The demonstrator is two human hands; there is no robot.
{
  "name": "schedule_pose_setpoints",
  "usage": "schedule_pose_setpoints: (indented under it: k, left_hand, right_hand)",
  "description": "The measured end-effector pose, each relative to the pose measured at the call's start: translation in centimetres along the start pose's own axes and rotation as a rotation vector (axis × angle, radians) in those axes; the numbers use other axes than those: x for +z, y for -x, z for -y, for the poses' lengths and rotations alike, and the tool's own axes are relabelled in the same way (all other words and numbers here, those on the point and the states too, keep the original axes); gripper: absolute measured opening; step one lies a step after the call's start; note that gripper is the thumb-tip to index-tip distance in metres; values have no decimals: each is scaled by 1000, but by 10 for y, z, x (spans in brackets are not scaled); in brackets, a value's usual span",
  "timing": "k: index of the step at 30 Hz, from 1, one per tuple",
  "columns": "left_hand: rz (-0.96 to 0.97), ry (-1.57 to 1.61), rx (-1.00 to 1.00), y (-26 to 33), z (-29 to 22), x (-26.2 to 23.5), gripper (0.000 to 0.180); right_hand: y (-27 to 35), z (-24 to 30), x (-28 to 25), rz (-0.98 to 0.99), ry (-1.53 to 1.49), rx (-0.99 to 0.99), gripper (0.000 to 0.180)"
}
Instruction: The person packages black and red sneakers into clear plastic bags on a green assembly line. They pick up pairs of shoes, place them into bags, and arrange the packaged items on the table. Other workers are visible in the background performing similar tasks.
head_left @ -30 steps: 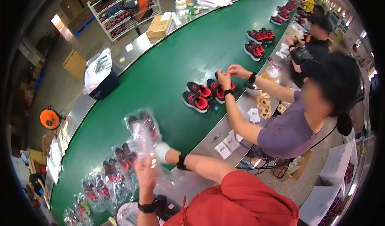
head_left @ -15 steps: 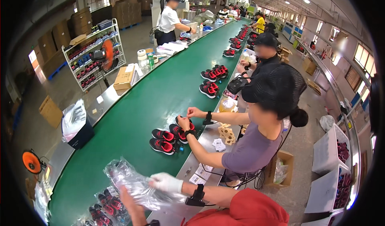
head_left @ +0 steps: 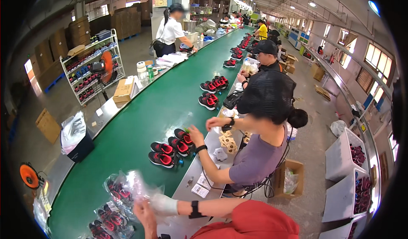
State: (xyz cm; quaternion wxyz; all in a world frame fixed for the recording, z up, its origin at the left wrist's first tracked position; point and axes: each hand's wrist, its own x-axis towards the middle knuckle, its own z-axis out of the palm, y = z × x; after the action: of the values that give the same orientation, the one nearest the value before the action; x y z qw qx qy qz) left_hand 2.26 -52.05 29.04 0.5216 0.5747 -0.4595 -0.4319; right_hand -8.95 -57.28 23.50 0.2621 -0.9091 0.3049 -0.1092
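Note:
A bagged pair of black-and-red sneakers (head_left: pixel 117 191) lies on the green conveyor belt (head_left: pixel 134 160), just beyond my hands. Blurred clear plastic (head_left: pixel 139 187) stretches from it to my fingers; whether it is all one bag I cannot tell. My bare left hand (head_left: pixel 145 217) has its fingers bent at the plastic's near end. Beside it, my right hand (head_left: pixel 165 205), in a white glove, is closed on the same plastic bag, its fingertips partly hidden. More sneakers in clear bags (head_left: pixel 111 217) lie at the near left, close to my left hand.
Unbagged sneakers (head_left: pixel 161 155) stand on the belt ahead, where a co-worker in purple (head_left: pixel 259 154) reaches over. Labels (head_left: pixel 200 190) lie on the metal edge at right. A dark bin lined with plastic (head_left: pixel 78 141) stands across the belt.
My hands have drawn together and slightly lower, and the plastic between them has bunched up and blurred. The co-worker's hands have parted above the unbagged sneakers. The whole view has shifted slightly.

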Motion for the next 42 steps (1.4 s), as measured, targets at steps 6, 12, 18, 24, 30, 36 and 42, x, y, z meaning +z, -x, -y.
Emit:
schedule_pose_setpoints:
  k: [6,12,18,24,30,36,42]
  left_hand:
    - [492,-387,210,76,-3,11,10]
    - [190,-523,244,49,-23,-24,14]
    - [-218,-520,215,-25,-23,-56,16]
    - [-293,-193,38,-29,-34,-55,14]
    - [-303,-300,-2,-35,-35,-31,14]
    - [-412,-287,-72,-53,-38,-14,15]
    - [-456,-388,-42,-60,-25,-7,18]
  right_hand:
    - [20,-12,-4,-93,59,102,29]
    - [11,-1,-7,82,178,167,29]
    - [3,24,40,99,24,-9,21]
    - [8,5,-88,-217,-1143,202,23]
    - [-8,-152,-88,-234,238,216,44]
    - [-25,-227,-37,-45,554,198,36]
    - [-39,-211,-58,-207,89,360,45]
